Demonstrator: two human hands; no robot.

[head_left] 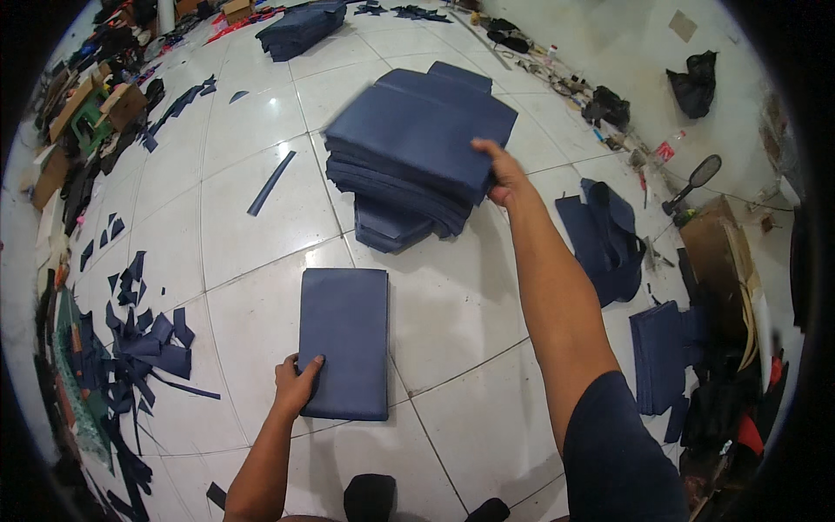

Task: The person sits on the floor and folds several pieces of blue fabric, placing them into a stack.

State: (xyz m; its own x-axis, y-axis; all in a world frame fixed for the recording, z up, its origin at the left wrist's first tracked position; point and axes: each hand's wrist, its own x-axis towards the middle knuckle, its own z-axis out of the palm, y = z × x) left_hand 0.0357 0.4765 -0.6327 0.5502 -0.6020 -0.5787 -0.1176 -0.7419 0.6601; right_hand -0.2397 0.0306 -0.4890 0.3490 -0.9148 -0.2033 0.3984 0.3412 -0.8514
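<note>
A neat rectangular stack of navy fabric-like sheets [345,335] lies on the floor in front of me. My left hand [298,383] grips its left edge, thumb on top and the other fingers partly hidden at the side. Farther ahead is a taller, uneven pile of navy sheets [409,130], its layers jutting out at different angles. My right hand [502,174] reaches out to the pile's right edge and closes on the upper sheets, thumb above and fingers curled at the side. How many sheets it pinches I cannot tell.
Navy offcuts [152,344] lie scattered at left, with one loose strip [271,183] nearer the middle. Another navy stack [300,30] stands far ahead. At right are navy strips [600,239], a smaller stack [657,357] and a cardboard box [718,252]. Clutter lines both walls.
</note>
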